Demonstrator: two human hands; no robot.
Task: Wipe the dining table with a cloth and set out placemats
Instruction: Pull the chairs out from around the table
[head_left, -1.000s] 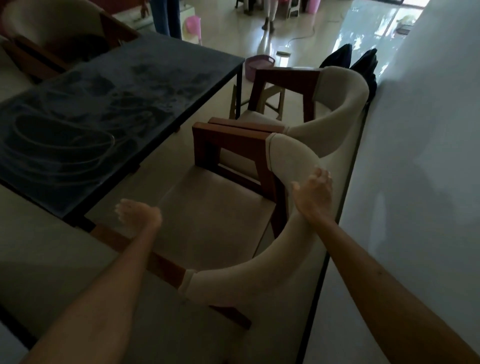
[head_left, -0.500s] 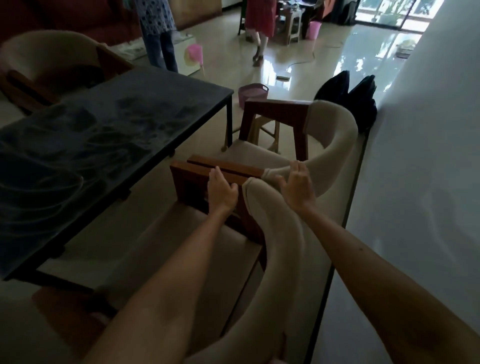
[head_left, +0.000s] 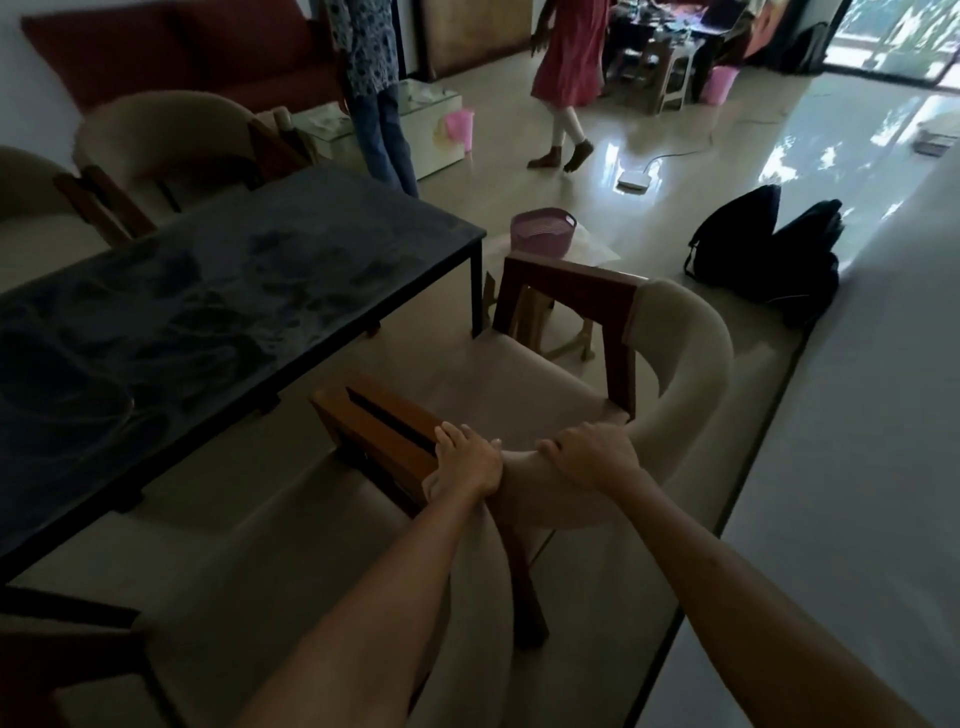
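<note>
Beside table (head_left: 218, 312): left hand (head_left: 465, 462) grips near chair (head_left: 374, 436) arm, right hand (head_left: 592, 457) curls over far chair (head_left: 685, 353) back, likely shifting chairs for access. Table streaked, bare; no cloth or placemats seen.

The dark smeared dining table (head_left: 197, 312) runs off the edge at nine o'clock. At twelve o'clock, two standing people (head_left: 374, 78) are cut off above the waist.

My left hand (head_left: 467, 460) has come off the near seat onto the wooden arm of the near chair (head_left: 384, 431). My right hand (head_left: 592, 457) has slid along and now grips the padded back of the far chair (head_left: 691, 353).
</note>
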